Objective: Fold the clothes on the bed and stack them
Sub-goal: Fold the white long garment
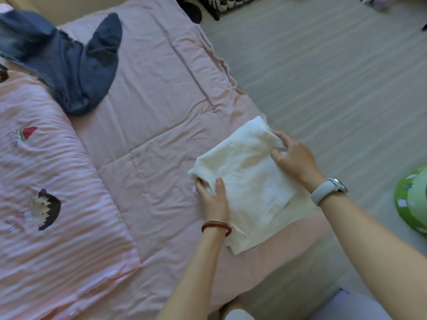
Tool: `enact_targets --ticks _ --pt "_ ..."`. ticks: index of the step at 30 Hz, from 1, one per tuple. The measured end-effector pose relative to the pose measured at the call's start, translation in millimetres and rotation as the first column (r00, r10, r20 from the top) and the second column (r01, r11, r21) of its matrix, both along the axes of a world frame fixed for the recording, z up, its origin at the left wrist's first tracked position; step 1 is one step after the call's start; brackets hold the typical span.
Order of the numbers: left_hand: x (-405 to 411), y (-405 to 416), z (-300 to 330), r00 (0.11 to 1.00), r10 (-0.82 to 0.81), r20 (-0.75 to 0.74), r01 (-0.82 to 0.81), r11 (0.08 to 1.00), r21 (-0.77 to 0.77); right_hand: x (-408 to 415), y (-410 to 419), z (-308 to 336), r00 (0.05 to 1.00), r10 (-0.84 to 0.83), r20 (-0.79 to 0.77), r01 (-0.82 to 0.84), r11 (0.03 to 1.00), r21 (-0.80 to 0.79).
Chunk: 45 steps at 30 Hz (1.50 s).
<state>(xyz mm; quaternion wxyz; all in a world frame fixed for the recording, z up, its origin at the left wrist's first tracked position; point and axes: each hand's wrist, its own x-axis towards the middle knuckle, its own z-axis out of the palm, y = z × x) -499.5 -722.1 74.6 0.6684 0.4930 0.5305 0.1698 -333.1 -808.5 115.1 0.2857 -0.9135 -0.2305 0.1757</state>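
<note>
A white garment point(245, 179) lies partly folded near the right edge of the pink bed point(157, 125). My left hand point(211, 196) grips its left corner, thumb on top and fingers tucked under the fold. My right hand point(292, 155) pinches the cloth at its far right edge. A pair of blue jeans point(69, 63) lies crumpled at the far left of the bed, apart from both hands.
A pink striped quilt point(46, 195) with cartoon prints covers the bed's left side. Grey striped floor point(323, 77) runs along the right. A green round object point(413, 202) sits at the right edge. A black-and-white patterned thing point(221, 3) lies at the top.
</note>
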Motion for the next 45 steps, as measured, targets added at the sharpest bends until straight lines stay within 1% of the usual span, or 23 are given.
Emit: enact_targets --ticks 3,4,5,6,7,8,9,11,12,13,15,17,21,25,28,32,34,36,37,39,41,43,45 --pt "5.4 -7.5 -23.8 0.99 -0.084 -0.116 0.086 0.996 0.013 10.2 -5.7 -29.7 0.999 0.035 0.019 -0.032 0.987 -0.159" --pt "4.7 -9.5 -23.6 0.984 -0.062 -0.167 0.075 0.994 0.078 6.9 -9.2 -38.1 0.995 0.036 0.089 -0.022 0.989 -0.15" --pt "3.6 -11.2 -18.6 0.972 -0.01 -0.233 0.056 0.98 0.191 1.6 -12.6 -44.3 0.979 0.05 0.199 -0.024 0.991 -0.129" --pt "2.1 -11.4 -11.2 0.951 0.043 -0.305 0.065 0.94 0.335 -5.3 -15.2 -48.9 0.942 0.063 0.331 -0.031 0.994 -0.1" --pt "0.5 -12.0 -4.7 0.926 0.082 -0.368 0.118 0.865 0.489 -13.3 -18.3 -52.0 0.889 0.086 0.449 -0.059 0.996 -0.074" --pt "-1.0 -14.2 -0.3 0.901 0.102 -0.422 0.207 0.754 0.623 -20.6 -21.9 -55.7 0.84 0.122 0.529 -0.104 0.993 -0.064" --pt "-1.4 -17.6 2.4 0.881 0.092 -0.465 0.31 0.629 0.713 -27.1 -25.2 -59.0 0.794 0.166 0.585 -0.155 0.986 -0.068" --pt "3.9 -24.5 0.9 0.847 -0.002 -0.532 0.482 0.427 0.766 -33.0 -28.9 -65.7 0.742 0.242 0.625 -0.213 0.969 -0.122" --pt "8.9 -25.6 -2.5 0.826 -0.059 -0.561 0.541 0.363 0.759 -32.0 -28.9 -69.6 0.747 0.267 0.608 -0.219 0.963 -0.154" --pt "14.3 -24.9 -9.9 0.798 -0.108 -0.593 0.592 0.329 0.736 -29.1 -27.9 -73.3 0.766 0.285 0.576 -0.215 0.958 -0.189" --pt "22.0 -18.7 -34.7 0.731 -0.16 -0.664 0.671 0.343 0.657 -22.2 -23.4 -78.8 0.813 0.318 0.488 -0.219 0.943 -0.249" --pt "23.0 -10.8 -59.4 0.686 -0.191 -0.702 0.707 0.404 0.581 -17.3 -18.2 -84.5 0.846 0.357 0.395 -0.258 0.924 -0.284" --pt "21.4 -8.8 -82.5 0.663 -0.231 -0.712 0.721 0.456 0.522 -18.5 -16.8 -103.2 0.877 0.365 0.313 -0.284 0.918 -0.277" --pt "28.2 -12.7 -93.7 0.614 -0.25 -0.748 0.755 0.463 0.465 -19.0 -21.6 -119.5 0.912 0.311 0.269 -0.238 0.933 -0.27" --pt "27.8 -7.6 -93.1 0.544 -0.341 -0.767 0.803 0.478 0.357 -20.8 -19.3 -121.0 0.917 0.312 0.247 -0.235 0.926 -0.296" --pt "28.7 3.4 -72.8 0.413 -0.45 -0.792 0.878 0.427 0.215 -19.9 -9.1 -102.2 0.914 0.357 0.193 -0.266 0.886 -0.381" --pt "27.9 9.5 -53.0 0.392 -0.501 -0.772 0.894 0.407 0.189 -21.6 -6.7 -84.9 0.906 0.37 0.206 -0.267 0.877 -0.4" --pt "21.4 14.3 -35.9 0.418 -0.503 -0.757 0.893 0.379 0.242 -27.4 -5.5 -64.5 0.907 0.335 0.254 -0.237 0.907 -0.347" --pt "15.2 15.5 -26.8 0.459 -0.476 -0.75 0.879 0.365 0.307 -32.2 -4.0 -54.4 0.914 0.304 0.267 -0.216 0.924 -0.315" --pt "1.7 18.1 -5.0 0.608 -0.39 -0.692 0.792 0.363 0.491 -44.0 2.2 -36.8 0.929 0.241 0.28 -0.174 0.954 -0.243" --pt "-17.0 28.0 12.8 0.73 -0.31 -0.609 0.678 0.435 0.592 -59.5 16.0 -17.8 0.923 0.218 0.317 -0.177 0.972 -0.154" --pt "-42.3 47.0 31.7 0.77 -0.246 -0.589 0.614 0.537 0.578 -78.8 40.0 -1.2 0.9 0.275 0.338 -0.265 0.961 -0.076" --pt "-77.4 74.8 49.7 0.776 -0.163 -0.609 0.571 0.591 0.569 -104.2 73.6 16.7 0.879 0.371 0.302 -0.387 0.922 -0.006"
